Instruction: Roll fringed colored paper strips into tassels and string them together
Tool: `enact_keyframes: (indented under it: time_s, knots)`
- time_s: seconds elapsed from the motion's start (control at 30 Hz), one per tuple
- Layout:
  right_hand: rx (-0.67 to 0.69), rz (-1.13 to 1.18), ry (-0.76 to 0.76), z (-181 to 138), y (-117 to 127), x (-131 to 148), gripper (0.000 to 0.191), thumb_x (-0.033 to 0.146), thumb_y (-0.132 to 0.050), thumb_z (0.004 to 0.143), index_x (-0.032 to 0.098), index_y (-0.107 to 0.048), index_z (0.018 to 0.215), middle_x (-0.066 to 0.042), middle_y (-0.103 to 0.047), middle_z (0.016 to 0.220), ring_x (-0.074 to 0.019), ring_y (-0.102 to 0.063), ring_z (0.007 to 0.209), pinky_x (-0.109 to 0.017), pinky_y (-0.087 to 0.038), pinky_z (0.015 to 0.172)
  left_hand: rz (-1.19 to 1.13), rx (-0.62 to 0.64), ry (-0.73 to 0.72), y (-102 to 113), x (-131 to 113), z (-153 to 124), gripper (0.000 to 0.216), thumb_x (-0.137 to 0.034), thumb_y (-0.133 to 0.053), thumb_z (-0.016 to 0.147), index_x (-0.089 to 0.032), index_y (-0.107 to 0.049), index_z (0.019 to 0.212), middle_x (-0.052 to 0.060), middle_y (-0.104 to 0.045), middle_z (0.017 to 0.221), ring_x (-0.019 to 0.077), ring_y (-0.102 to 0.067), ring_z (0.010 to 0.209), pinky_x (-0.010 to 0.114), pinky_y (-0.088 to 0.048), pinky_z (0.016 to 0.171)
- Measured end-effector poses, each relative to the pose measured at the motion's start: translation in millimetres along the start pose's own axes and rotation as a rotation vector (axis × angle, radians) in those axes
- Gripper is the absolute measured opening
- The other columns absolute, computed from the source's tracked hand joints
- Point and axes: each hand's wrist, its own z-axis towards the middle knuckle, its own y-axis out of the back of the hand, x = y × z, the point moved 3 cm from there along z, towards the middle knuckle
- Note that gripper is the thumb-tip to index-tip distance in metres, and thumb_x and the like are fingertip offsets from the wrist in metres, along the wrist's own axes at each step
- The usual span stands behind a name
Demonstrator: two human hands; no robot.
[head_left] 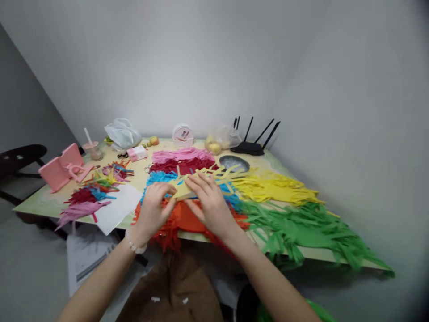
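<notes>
A pale yellow fringed piece, seemingly felt or foam, is held level between my hands above the table's front. My left hand pinches its left end, fingers curled on top and thumb at the near edge. The fingers of my right hand lie across its top, with the thumb below the near edge. Loose pale strips fan out to the right behind that hand. Underneath lie orange fringed pieces and blue fringed pieces, partly hidden by my hands.
Dark red and pink fringe lie behind; yellow and green fringe lie right, the green overhanging the edge. A grey dish, black router, pink stand, drink cup and white sheet surround them.
</notes>
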Motion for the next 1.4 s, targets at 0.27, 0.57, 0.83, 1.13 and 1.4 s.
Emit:
enact_keyframes:
  time_s: [0.27, 0.57, 0.83, 1.13, 1.4]
  knots:
    - [0.257, -0.358, 0.072, 22.2, -23.4, 41.8, 0.005, 0.018, -0.063, 0.09, 0.017, -0.069, 0.089, -0.007, -0.072, 0.089, -0.0248, -0.054, 0.087, -0.036, -0.034, 0.073, 0.004, 0.208, 0.075, 43.3, 67.9, -34.4, 0.007, -0.017, -0.055, 0.088, -0.018, -0.061, 0.091, 0.007, -0.07, 0.09, 0.0215, -0.064, 0.086, 0.035, -0.048, 0.081]
    - [0.334, -0.13, -0.036, 42.2, -10.9, 44.1, 0.007, 0.024, -0.064, 0.088, 0.019, -0.068, 0.088, -0.008, -0.071, 0.091, -0.024, -0.057, 0.092, -0.036, -0.038, 0.083, -0.389, 0.501, 0.145, 48.9, 83.9, -19.6, 0.032, -0.04, -0.05, 0.095, -0.015, -0.067, 0.085, 0.005, -0.071, 0.082, 0.0186, -0.064, 0.077, 0.026, -0.047, 0.071]
    - [0.26, 0.456, -0.35, 19.4, -37.4, -4.3, 0.025, 0.033, -0.069, 0.079, 0.02, -0.064, 0.1, -0.003, -0.069, 0.092, -0.019, -0.062, 0.079, -0.029, -0.046, 0.071, -0.554, 0.513, 0.276, 31.9, 97.9, -2.8, 0.039, -0.051, -0.06, 0.084, -0.013, -0.064, 0.079, 0.0, -0.06, 0.074, 0.0136, -0.052, 0.067, 0.022, -0.04, 0.06]
    - [0.031, 0.639, -0.395, 11.2, -63.4, -58.7, 0.014, 0.033, -0.064, 0.082, 0.021, -0.069, 0.086, -0.004, -0.068, 0.085, -0.0192, -0.062, 0.076, -0.03, -0.048, 0.069, -0.618, 0.443, 0.38, 2.7, 118.9, 12.3, 0.028, -0.034, -0.06, 0.08, -0.013, -0.074, 0.092, 0.006, -0.069, 0.084, 0.0183, -0.059, 0.079, 0.026, -0.045, 0.07]
    - [-0.008, 0.684, -0.339, 9.9, -56.3, -81.2, 0.018, 0.013, -0.063, 0.073, 0.023, -0.075, 0.065, -0.004, -0.066, 0.094, -0.0198, -0.063, 0.086, -0.034, -0.048, 0.079, -0.77, 0.683, 0.2, 5.5, 127.1, 21.2, 0.026, -0.028, -0.065, 0.081, -0.018, -0.074, 0.103, 0.011, -0.064, 0.119, 0.024, -0.059, 0.108, 0.031, -0.046, 0.09]
